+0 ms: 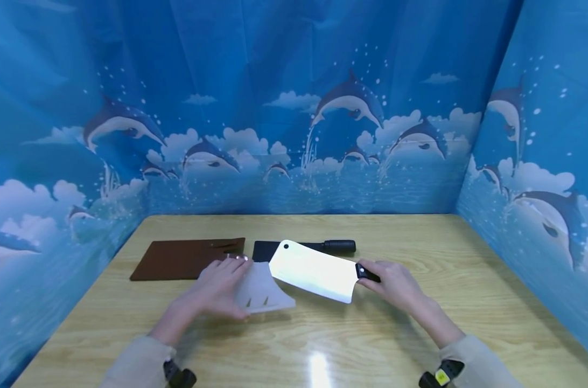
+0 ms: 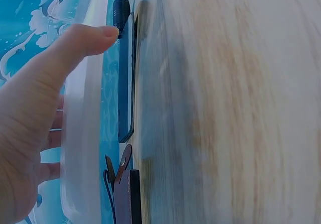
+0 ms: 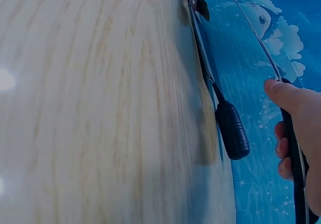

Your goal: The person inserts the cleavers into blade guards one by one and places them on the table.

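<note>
My right hand (image 1: 394, 284) grips the black handle of a cleaver (image 1: 315, 272). Its broad, shiny blade points left and has a small hole near the tip. My left hand (image 1: 218, 290) holds a whitish plastic blade cover (image 1: 265, 290) with small slots near its lower edge. Thumb and fingers lie on opposite sides of this cover (image 2: 83, 133) in the left wrist view. Blade tip and cover are close together in the head view; whether they touch, I cannot tell. In the right wrist view, the thumb lies along the cleaver's handle (image 3: 290, 133).
Behind the cleaver, a dark-bladed knife with a black ribbed handle (image 1: 340, 246) lies on the wooden table (image 1: 371, 345). A brown leather sheath (image 1: 177, 260) lies at the back left. A blue dolphin-print curtain (image 1: 274, 70) encloses the table's back and sides.
</note>
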Demonstrator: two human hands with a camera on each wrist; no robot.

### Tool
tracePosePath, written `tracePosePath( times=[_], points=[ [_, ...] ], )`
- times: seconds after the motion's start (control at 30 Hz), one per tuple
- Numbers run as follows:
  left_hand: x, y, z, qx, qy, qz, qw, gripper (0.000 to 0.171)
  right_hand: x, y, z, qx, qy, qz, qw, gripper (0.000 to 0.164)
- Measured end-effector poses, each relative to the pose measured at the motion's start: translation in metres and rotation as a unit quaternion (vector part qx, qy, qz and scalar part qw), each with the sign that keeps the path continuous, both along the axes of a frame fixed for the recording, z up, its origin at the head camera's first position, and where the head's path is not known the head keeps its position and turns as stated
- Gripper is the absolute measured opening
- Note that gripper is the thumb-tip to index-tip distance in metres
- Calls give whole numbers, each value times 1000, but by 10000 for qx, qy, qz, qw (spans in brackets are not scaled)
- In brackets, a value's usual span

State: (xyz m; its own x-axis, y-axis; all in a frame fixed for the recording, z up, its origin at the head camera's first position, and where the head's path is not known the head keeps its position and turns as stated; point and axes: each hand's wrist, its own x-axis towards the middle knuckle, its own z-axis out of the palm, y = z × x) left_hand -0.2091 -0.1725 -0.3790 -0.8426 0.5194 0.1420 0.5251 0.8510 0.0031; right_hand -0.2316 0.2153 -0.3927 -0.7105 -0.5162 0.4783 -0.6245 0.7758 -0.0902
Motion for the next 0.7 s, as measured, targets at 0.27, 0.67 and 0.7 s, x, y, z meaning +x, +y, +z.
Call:
tracePosePath(
  times=[0.27, 0.67, 0.7],
  points=[
    [1, -3, 0, -42, 33, 110, 9999, 110, -1, 3, -5, 45, 498, 548, 9972, 41],
    [6, -12, 0, -3, 169, -295, 9994, 110, 6, 6, -3, -6, 413, 1330, 9903, 37],
    [6, -12, 0, 11, 207, -361, 9991, 110, 7, 7, -2, -3, 351, 1378, 9898, 36]
  ],
)
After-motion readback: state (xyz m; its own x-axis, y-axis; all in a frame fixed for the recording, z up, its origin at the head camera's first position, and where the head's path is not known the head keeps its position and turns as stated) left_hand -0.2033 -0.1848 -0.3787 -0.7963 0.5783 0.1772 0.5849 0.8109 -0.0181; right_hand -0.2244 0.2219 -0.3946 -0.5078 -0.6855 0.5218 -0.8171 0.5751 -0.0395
